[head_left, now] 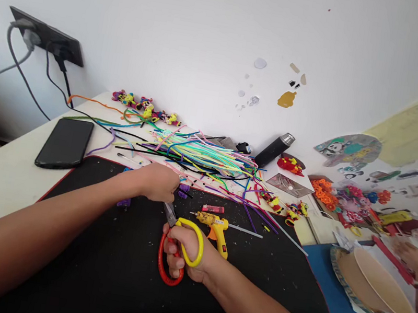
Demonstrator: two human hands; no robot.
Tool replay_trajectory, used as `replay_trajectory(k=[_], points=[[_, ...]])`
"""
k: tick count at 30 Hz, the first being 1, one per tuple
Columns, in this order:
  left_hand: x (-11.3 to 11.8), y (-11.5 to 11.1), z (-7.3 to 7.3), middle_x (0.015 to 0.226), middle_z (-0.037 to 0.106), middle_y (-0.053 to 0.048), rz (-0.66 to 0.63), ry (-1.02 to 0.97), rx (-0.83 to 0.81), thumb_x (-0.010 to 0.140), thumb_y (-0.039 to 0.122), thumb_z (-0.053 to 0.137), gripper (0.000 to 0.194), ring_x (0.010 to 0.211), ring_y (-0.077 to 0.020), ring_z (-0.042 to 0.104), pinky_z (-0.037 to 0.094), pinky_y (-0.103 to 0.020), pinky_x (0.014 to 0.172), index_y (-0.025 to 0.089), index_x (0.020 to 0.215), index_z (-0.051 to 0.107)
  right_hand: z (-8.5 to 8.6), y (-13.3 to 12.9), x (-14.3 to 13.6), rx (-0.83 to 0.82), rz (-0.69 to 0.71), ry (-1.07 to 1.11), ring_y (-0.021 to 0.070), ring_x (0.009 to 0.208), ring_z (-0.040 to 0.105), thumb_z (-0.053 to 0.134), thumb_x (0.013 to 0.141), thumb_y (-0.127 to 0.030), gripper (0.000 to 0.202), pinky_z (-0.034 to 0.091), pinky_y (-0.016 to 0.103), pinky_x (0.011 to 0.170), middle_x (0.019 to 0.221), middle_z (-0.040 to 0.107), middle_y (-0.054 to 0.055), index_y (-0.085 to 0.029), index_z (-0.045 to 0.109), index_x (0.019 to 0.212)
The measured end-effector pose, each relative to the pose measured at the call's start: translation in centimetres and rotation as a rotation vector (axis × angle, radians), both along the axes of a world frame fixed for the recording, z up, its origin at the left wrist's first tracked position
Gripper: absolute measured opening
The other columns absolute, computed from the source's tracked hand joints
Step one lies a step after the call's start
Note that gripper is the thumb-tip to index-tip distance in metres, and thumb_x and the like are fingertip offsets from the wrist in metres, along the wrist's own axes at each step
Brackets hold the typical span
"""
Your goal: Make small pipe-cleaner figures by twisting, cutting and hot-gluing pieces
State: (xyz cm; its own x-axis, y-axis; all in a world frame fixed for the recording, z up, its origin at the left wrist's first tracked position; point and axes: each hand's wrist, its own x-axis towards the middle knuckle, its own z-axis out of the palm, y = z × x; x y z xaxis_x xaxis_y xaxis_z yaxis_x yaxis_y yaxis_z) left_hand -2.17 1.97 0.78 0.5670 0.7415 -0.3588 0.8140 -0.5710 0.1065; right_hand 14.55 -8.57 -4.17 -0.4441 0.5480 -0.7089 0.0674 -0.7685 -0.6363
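Note:
My right hand (188, 251) grips a pair of scissors (198, 247) with one yellow and one red handle loop. Their blades point up and away, with the tips partly hidden beneath my left hand (159, 181). That left hand is closed, knuckles up, and a thin black pipe cleaner (186, 194) sticks out to the right of its fingers. Small purple coiled pieces (183, 189) lie beside it on the black mat (115, 268). To the right of the scissors rests a yellow hot glue gun (217, 227) with a clear glue stick, just below a pink lighter (213, 209).
Behind the mat lies a pile of colourful pipe cleaners (205, 153). A phone (65, 143) is at left, below a wall socket (47, 36). A black flask (274, 150) leans near the wall. At far right, another person's hand (415, 258) is near a round bowl (383, 284).

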Motion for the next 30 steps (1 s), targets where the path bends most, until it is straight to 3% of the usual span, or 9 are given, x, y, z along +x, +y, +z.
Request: replay_trajectory(k=[10,30], points=[[-0.03,-0.03,-0.02,0.098,0.084,-0.019,0.000,0.001,0.000,0.083,0.033,0.060,0.033,0.088,-0.0347,0.078,0.051,-0.034,0.065,0.018,0.097,0.086,-0.37,-0.13,0.09,0.010,0.005,0.018,0.0068,0.034,0.031,0.059,0.069,-0.031,0.028,0.035,0.021,0.041,0.056,0.045,-0.012,-0.024,0.051,0.095],[-0.24,-0.07,-0.05,0.094,0.083,-0.018,-0.009,-0.003,-0.017,0.082,0.033,0.060,0.030,0.083,-0.0338,0.077,0.050,-0.034,0.065,0.019,0.092,0.085,-0.11,-0.13,-0.02,-0.006,0.018,-0.013,0.0066,0.034,0.029,0.056,0.071,-0.027,0.026,0.033,0.020,0.042,0.056,0.043,-0.013,-0.025,0.050,0.096]])
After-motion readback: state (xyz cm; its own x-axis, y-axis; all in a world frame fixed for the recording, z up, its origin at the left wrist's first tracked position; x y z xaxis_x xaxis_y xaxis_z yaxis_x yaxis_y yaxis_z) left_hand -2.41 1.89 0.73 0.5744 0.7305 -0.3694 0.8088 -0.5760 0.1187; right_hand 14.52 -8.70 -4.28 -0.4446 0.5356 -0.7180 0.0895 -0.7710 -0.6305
